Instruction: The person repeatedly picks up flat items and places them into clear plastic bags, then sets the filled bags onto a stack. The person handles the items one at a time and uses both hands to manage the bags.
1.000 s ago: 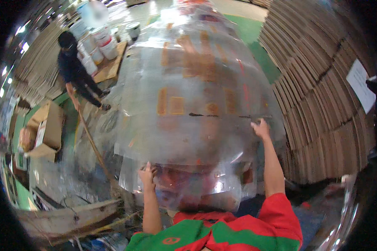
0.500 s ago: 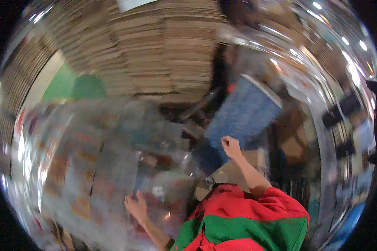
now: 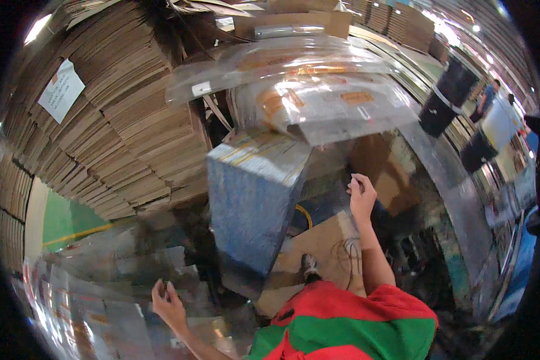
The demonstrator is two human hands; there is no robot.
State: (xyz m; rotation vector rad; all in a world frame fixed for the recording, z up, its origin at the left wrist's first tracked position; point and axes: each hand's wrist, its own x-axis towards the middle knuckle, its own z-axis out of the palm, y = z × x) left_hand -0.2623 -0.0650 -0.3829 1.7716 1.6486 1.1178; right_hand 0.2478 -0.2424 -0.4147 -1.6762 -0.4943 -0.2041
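My left hand (image 3: 169,305) hangs at the lower left, in front of a stack of clear plastic sheets (image 3: 102,315); thumb and fingers are bent but apart, with nothing seen in them. Right of centre, my right hand (image 3: 363,197) is held up with loosely curled fingers and a gap at the thumb; nothing shows in it. Between the hands stands a tall blue block-like stand (image 3: 246,210) with a pale, yellow-streaked top. Neither hand touches it. Beyond it lie more clear plastic sheets (image 3: 354,117) with orange patches.
High stacks of flat cardboard (image 3: 132,120) rise at the far left, with a white paper sign (image 3: 63,90) on them. A cardboard sheet (image 3: 318,246) lies on the floor by my shoe (image 3: 310,265). Black-and-white rolls (image 3: 450,93) and a distant person (image 3: 489,99) are at the far right.
My view has turned to the right, so the blue stand now sits nearer the centre and the far plastic sheets show. My right hand is raised a little, its fingers looser.
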